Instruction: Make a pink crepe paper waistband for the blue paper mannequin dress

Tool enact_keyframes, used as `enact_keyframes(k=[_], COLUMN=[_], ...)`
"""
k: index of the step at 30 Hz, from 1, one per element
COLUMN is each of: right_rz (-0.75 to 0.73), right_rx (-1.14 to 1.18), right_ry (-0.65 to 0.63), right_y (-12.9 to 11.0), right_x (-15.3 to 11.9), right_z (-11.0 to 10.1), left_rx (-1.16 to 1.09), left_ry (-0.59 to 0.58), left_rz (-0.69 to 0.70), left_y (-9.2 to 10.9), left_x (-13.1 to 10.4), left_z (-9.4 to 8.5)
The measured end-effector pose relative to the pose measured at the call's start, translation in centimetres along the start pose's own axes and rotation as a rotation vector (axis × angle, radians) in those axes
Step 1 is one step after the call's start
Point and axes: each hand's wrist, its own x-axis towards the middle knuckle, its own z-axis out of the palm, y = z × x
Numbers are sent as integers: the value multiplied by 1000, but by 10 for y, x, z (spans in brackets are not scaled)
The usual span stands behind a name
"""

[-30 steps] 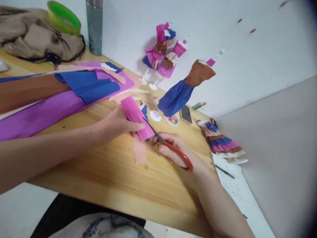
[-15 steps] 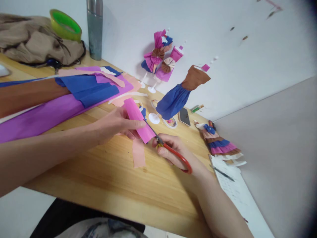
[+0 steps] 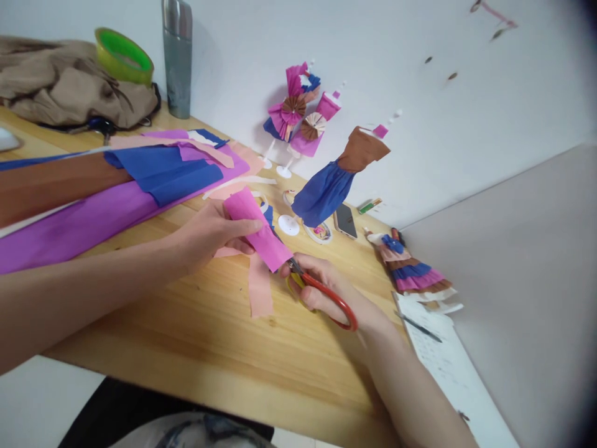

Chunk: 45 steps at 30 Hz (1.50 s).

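A folded pink paper strip (image 3: 268, 244) is pinched between the thumb and fingers of my left hand (image 3: 215, 231). My right hand (image 3: 326, 283) is closed around scissors (image 3: 333, 300) with red and yellow handles. The scissors' blades reach up to the strip's lower right end and are partly hidden by it. Beneath the strip, a peach paper piece (image 3: 260, 289) lies on the wooden table (image 3: 196, 348). Just behind the hands stands a small dress form (image 3: 342, 168) in a brown top and blue skirt.
Blue, brown and purple paper sheets (image 3: 172, 177) spread across the left. Two more decorated forms (image 3: 298, 112), a grey bottle (image 3: 178, 68), a green tape roll (image 3: 125, 56) and brown cloth (image 3: 60, 81) stand or lie at the back. A phone (image 3: 346, 221) and notebook (image 3: 443, 354) are right.
The scissors' blades, earlier lying over the pink strip's edge, now pass partly behind it. My left hand and the strip have shifted slightly left, and the view has moved a little.
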Motion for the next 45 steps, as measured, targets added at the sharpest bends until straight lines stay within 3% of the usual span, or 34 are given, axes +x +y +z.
enact_keyframes(k=[11,20,27,32,45], right_rz=[-107,-76,-96,-97,-78], right_rx=[28,57,59,59,71], right_ry=[-68,-51,-10,-28,-2], right_y=[9,10,9,8,10], right_x=[3,2,3,3,4], right_z=[0,-1,-1,-2,0], left_rx=[-26,0,133,283,418], left_ry=[-95,-122,-173,-122,-53], left_rz=[-11,6,109,141,199], left_y=[-3,-3,-7,-9,-6], left_x=[3,2,5,7,6], left_z=[-1,1,-4,-5,-2])
